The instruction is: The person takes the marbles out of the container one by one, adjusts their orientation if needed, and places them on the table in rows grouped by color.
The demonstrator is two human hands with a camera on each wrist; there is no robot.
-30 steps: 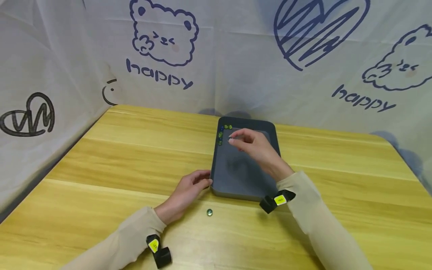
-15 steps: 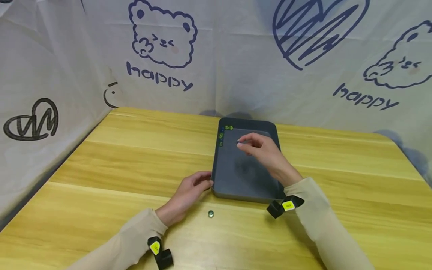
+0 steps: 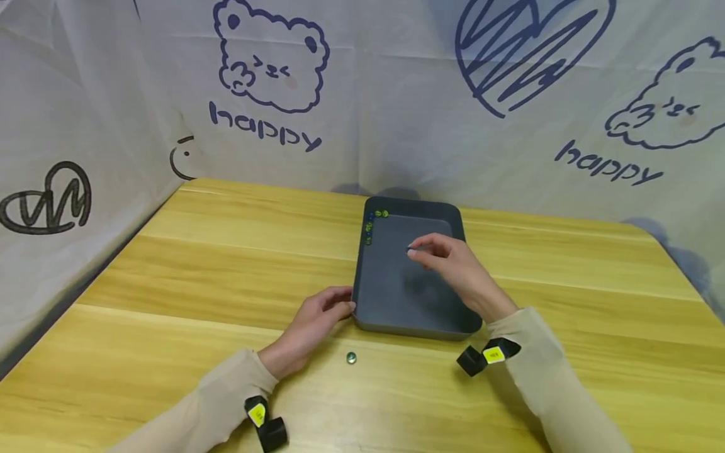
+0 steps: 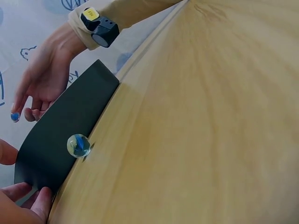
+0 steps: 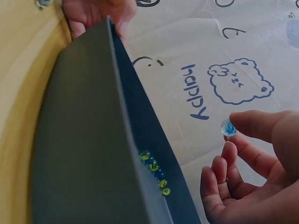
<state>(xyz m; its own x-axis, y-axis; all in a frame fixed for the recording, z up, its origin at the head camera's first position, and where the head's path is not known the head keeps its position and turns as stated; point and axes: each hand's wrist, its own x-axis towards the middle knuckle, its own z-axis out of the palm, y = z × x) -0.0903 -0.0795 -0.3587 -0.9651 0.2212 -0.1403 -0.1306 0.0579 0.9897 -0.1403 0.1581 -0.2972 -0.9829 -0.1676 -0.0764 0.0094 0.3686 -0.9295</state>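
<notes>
A clear glass marble with a blue swirl (image 5: 229,127) is pinched between the thumb and index fingertip of my right hand (image 3: 453,264), raised over the dark grey tray (image 3: 391,302). The other right fingers curl loosely beneath. At the tray's near left corner, my left hand (image 3: 308,324) grips the wall, with fingertips (image 4: 42,203) against its outside. Several green and blue marbles (image 5: 154,165) line the tray's far left corner, along the left and back walls. Another clear marble with a blue and yellowish swirl (image 4: 78,145) lies on the table in front of the tray.
The wooden table (image 3: 187,264) reaches back to a white cloth (image 3: 396,113) with drawn bears, hearts and lettering. Another cloth side hangs at the left. Black wrist cameras (image 3: 274,434) sit on both beige sleeves.
My right hand has drawn away from the row of marbles, rightward and toward me, still pinching its marble. The left hand stays at the tray's corner, and the table marble has not moved.
</notes>
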